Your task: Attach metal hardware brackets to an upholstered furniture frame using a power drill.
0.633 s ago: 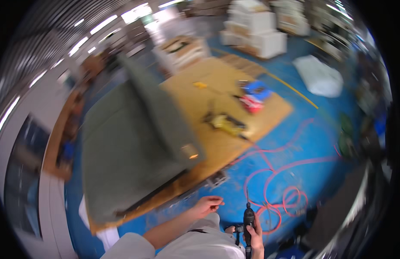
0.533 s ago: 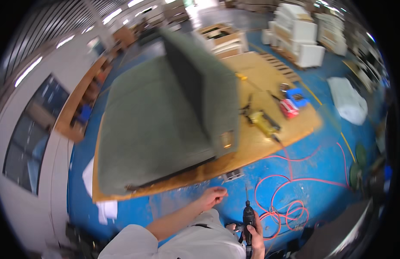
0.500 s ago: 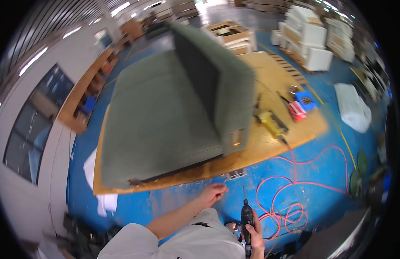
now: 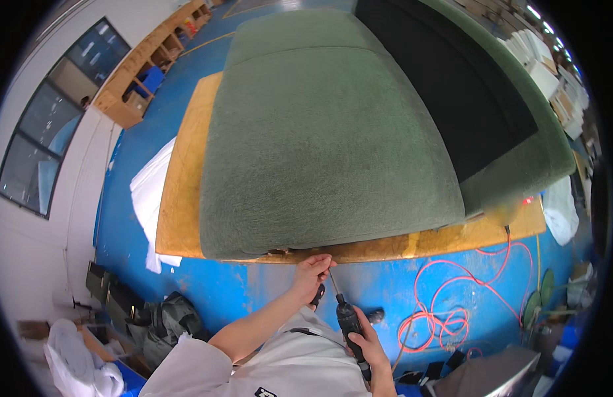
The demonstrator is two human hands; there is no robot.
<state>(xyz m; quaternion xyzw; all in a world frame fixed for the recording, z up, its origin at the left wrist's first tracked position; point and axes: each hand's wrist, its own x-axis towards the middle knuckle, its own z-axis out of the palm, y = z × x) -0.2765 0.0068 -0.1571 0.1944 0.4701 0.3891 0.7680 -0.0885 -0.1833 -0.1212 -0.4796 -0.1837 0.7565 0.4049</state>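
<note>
My right hand (image 4: 366, 339) is wrapped round a black power screwdriver (image 4: 349, 319), whose long thin bit points up and away from me. At the bit's tip, the fingers of my left hand (image 4: 311, 272) are pinched together; whatever sits between them is too small to make out. Just beyond my left hand runs the front edge of a wooden worktable (image 4: 359, 252). A large green upholstered sofa piece (image 4: 326, 145) rests on this table, with a black cloth panel (image 4: 452, 86) on its right part. Near its lower front edge is a small torn-looking spot.
A red air hose (image 4: 445, 281) lies coiled on the blue floor to the right and runs up to the table. White sheeting (image 4: 151, 198) lies left of the table. Dark bags (image 4: 171, 321) sit at the lower left, and a wooden shelf (image 4: 124, 106) lines the wall.
I have come closer to the sofa piece, which fills more of the view. My right hand has brought the screwdriver leftward and up, so its bit meets my left fingers.
</note>
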